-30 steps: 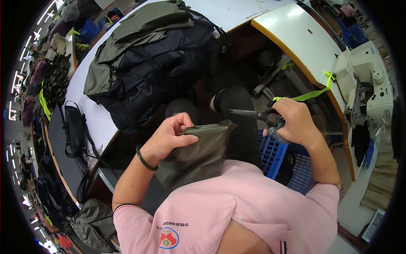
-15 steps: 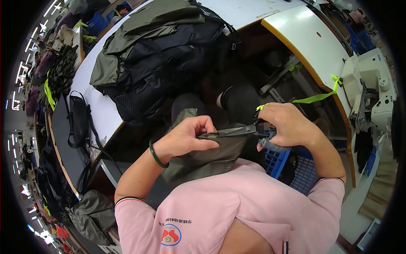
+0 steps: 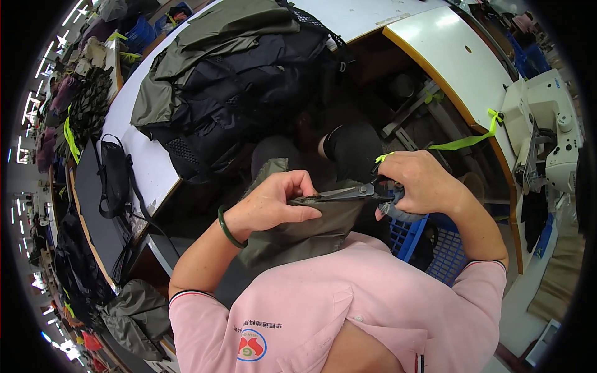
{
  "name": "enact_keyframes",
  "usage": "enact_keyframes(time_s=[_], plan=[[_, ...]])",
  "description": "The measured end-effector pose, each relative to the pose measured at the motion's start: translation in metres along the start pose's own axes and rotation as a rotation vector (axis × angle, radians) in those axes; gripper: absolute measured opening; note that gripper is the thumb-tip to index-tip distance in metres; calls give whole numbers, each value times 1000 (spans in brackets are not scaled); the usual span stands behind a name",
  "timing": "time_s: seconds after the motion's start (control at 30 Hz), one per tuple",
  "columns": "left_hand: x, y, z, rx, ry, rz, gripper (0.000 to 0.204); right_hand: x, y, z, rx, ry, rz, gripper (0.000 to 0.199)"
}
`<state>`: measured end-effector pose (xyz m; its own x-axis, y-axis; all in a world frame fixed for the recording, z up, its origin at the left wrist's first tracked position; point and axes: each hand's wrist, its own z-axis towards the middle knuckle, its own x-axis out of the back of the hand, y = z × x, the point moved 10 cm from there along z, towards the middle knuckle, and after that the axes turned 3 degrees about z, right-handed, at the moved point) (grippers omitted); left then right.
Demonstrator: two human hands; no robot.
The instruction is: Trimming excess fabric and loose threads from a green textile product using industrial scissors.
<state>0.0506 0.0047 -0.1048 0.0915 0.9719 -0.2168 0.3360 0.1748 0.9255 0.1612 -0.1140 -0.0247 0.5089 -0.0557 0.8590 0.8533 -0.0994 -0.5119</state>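
My left hand [image 3: 273, 202] is closed on the edge of an olive-green piece of fabric [image 3: 305, 233], thumb and fingers pinching it. The cloth hangs down over my lap. Scissors [image 3: 351, 192] are in my right hand [image 3: 420, 183], its fingers wrapped round the handles, which look padded with grey cloth and carry a bit of yellow-green ribbon. Their blades point left along the fabric's edge, the tips close to my left fingertips. Whether the blades are fully closed is hard to make out.
A heap of black and olive bags [image 3: 230, 93] covers the white table [image 3: 149, 161] ahead. At the right stands a white sewing machine [image 3: 553, 124], with a yellow-green strap [image 3: 466, 144] hanging nearby. A blue plastic basket [image 3: 444, 252] is beside my lap. A black pouch [image 3: 115, 177] lies at the left.
Almost nothing differs. My right hand and the scissors have shifted very slightly to the left; my left hand keeps its hold on the fabric.
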Motion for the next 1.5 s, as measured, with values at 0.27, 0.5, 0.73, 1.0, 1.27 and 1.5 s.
enact_keyframes(time_s=[0.27,0.5,0.73,1.0,1.27,1.5], plan=[[-2,4,0,-6,-14,4,24,-12,6,-3,-47,-66,30,51],[-4,0,1,-5,-33,-4,26,-19,6,-5,-65,-122,117,53],[-8,-1,-1,-22,-48,7,24,-20,3,-5,-46,-110,103,53],[-9,4,0,-58,-62,26,26,-23,10,-8,-87,-132,86,50],[-9,2,1,-8,-58,16,24,2,-10,2,19,5,-18,49],[-11,1,0,11,-82,48,24,-7,-7,5,-4,-109,-63,43]])
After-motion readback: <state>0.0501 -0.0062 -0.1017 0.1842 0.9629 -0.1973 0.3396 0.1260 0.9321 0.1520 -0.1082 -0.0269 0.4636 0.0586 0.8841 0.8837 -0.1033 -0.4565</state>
